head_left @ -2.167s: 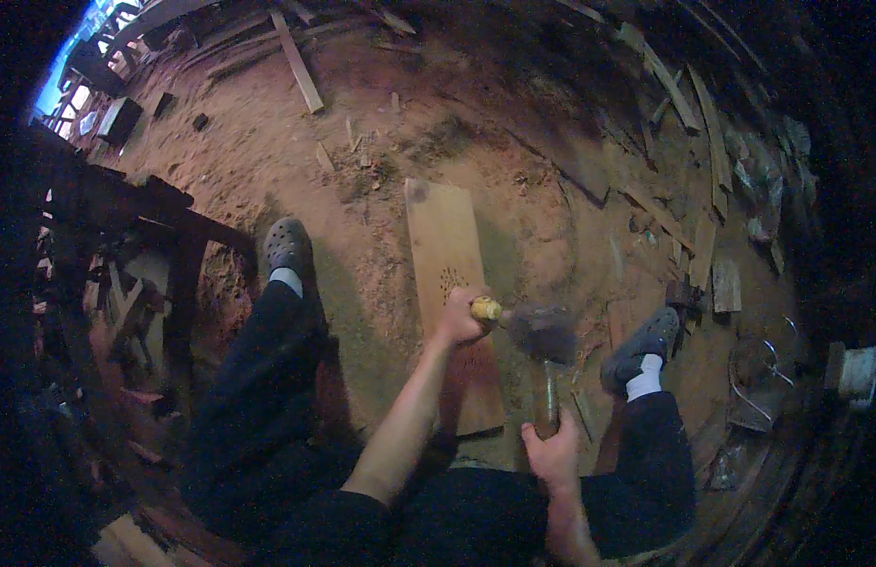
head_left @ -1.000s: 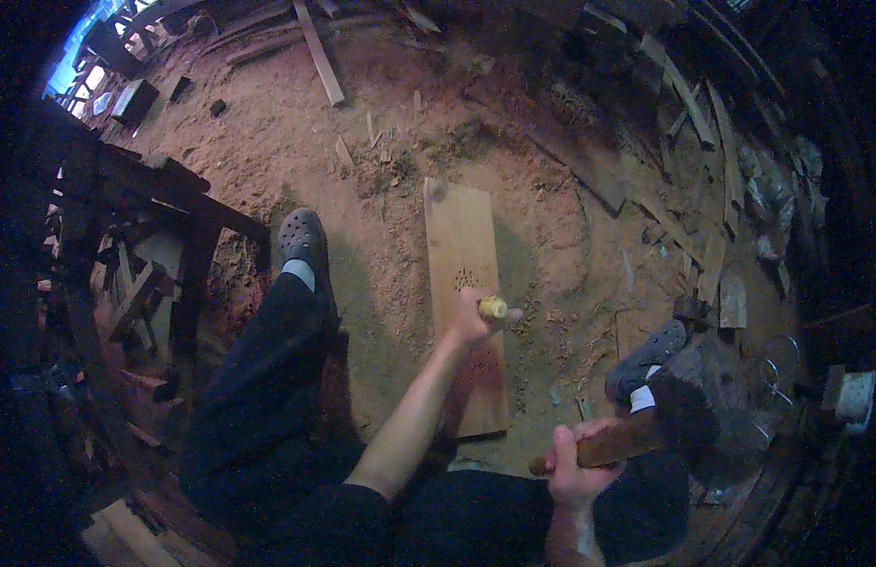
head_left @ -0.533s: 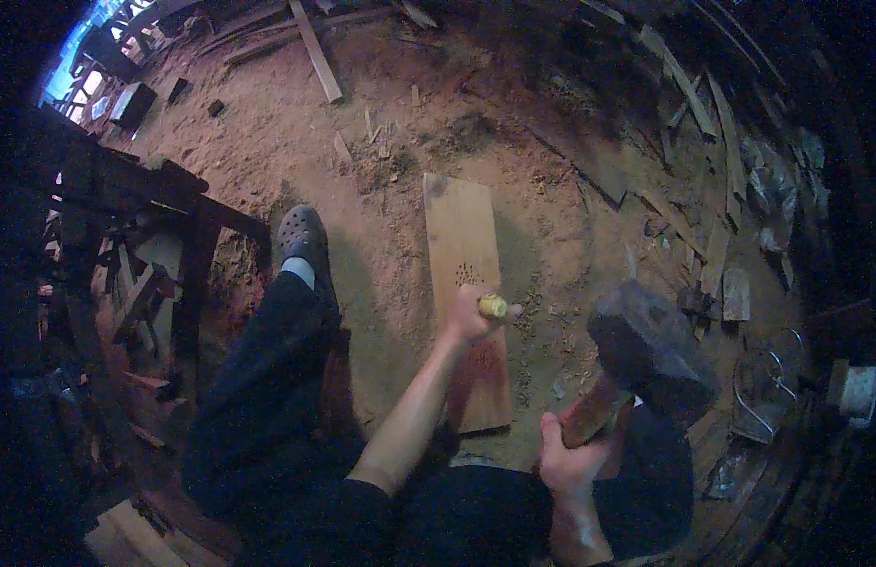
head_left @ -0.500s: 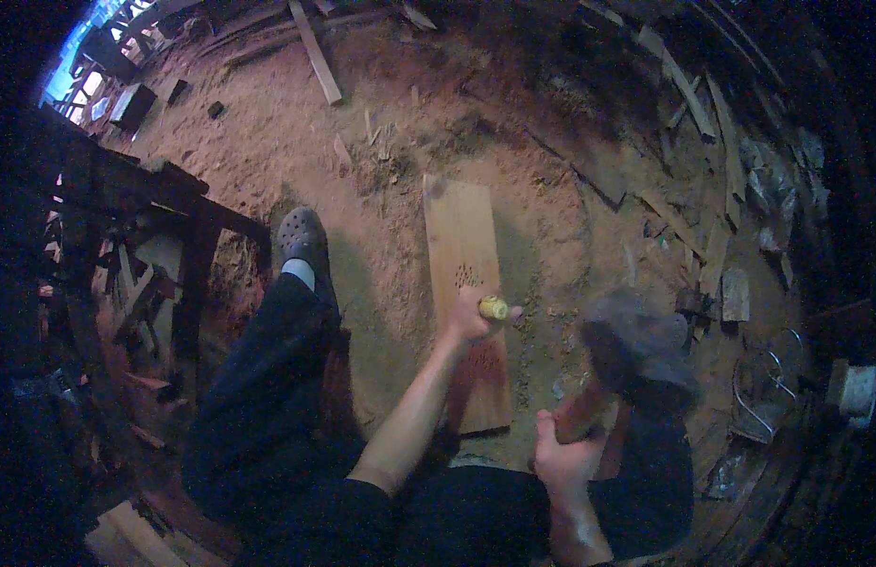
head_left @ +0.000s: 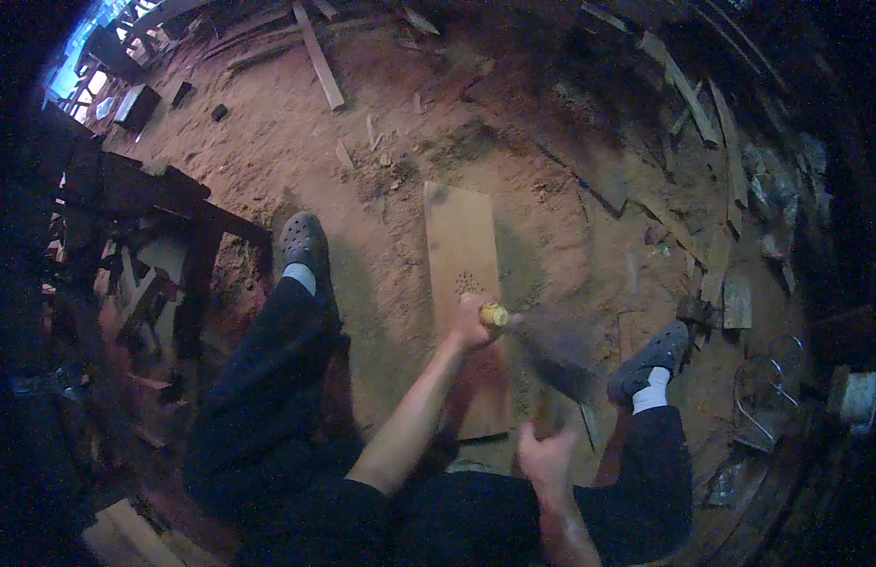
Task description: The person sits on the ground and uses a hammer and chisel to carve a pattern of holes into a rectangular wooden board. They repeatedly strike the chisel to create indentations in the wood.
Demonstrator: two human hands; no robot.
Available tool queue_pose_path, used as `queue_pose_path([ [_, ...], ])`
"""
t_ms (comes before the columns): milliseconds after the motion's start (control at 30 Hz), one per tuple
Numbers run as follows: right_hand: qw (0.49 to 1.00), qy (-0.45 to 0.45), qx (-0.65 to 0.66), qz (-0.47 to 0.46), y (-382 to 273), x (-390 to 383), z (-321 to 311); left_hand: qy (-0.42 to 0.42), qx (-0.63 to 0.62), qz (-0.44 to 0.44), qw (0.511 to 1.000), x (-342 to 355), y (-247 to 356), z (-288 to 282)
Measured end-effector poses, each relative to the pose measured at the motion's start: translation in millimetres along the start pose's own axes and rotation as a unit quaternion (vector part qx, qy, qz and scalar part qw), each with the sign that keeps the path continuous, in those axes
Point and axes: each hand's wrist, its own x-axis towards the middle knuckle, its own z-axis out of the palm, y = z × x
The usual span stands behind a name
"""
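A long pale wooden plank (head_left: 461, 231) lies on the ground between my feet, with a patch of small dark marks near its middle. My left hand (head_left: 471, 323) is closed around an upright yellow-handled chisel (head_left: 495, 315) over the plank. Only the handle's butt end shows; the blade is hidden below my fist. In my right hand (head_left: 548, 454), to the near right of the plank, is the handle of a mallet (head_left: 559, 364). Its big dark head is smeared by motion and lies close to the right of the chisel's butt.
My shoes stand on either side of the plank, the left one (head_left: 303, 238) farther out. A dark wooden frame (head_left: 178, 194) rises at the left. Wood strips (head_left: 679, 85) and scraps lie on the sandy ground (head_left: 268, 142). Bent metal wire (head_left: 754, 416) sits at the right.
The mallet has swung left from beside my right shoe toward the chisel, uncovering that shoe. My right hand has shifted slightly with it. My left hand stays nearly in place.
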Motion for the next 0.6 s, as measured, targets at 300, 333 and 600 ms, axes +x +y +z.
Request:
queue_pose_path([
  [300, 0.989, 0.054, 0.081, -0.113, -41, -6, -30, -0.018, -0.028, -0.077, 0.996, 5, 19, -7],
  [333, 0.989, 0.045, 0.075, -0.121, -28, -5, -24, -0.011, -0.058, -0.1, 0.993, 3, 23, -5],
  [600, 0.996, -0.092, -0.002, 0.021, -44, 8, -20, 0.029, -0.178, -0.062, 0.982, 0, -43, 8],
])
